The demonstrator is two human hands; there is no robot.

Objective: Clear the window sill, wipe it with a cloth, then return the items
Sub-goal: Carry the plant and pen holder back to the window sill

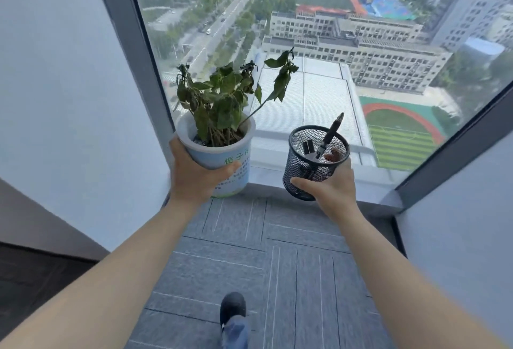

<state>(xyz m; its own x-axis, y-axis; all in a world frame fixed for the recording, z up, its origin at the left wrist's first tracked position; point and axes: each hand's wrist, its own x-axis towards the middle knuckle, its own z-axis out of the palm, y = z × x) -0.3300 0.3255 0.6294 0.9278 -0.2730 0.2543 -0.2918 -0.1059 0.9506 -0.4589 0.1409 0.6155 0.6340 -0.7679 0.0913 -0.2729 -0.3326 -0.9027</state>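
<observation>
Window (333,43): large glass pane over a city view far below, dark frame at left and right.
Floor (277,265): grey carpet tiles running up to the glass; one dark shoe (232,307) at bottom centre.
Window sill (266,175): narrow pale ledge at the foot of the glass, partly hidden behind both carried items; cannot tell whether wiped or not.
Plant pot (222,154): pale, printed with green characters, wilted leafy plant inside; held upright near the left end of the sill, contact with the ledge not discernible.
Pen holder (316,160): black mesh cup, tilted slightly, holding a pen (331,133) and small dark bits; raised just in front of the sill.
Left hand (194,173): fingers wrapped round the pot's side, thumb across the front.
Right hand (330,185): fingers curled under and round the mesh cup's lower wall.
Cloth: none in view.
Step, as judged: either lifting off or returning both items; not decidable from this moment.
Risk, pot: one-handed grip on a top-heavy load; slack in the grip could tip soil onto the carpet.
Risk, cup: the existing tilt could let the leaning pen slide out.
Risk, glass: the long stem could brush the pane and snap.
</observation>
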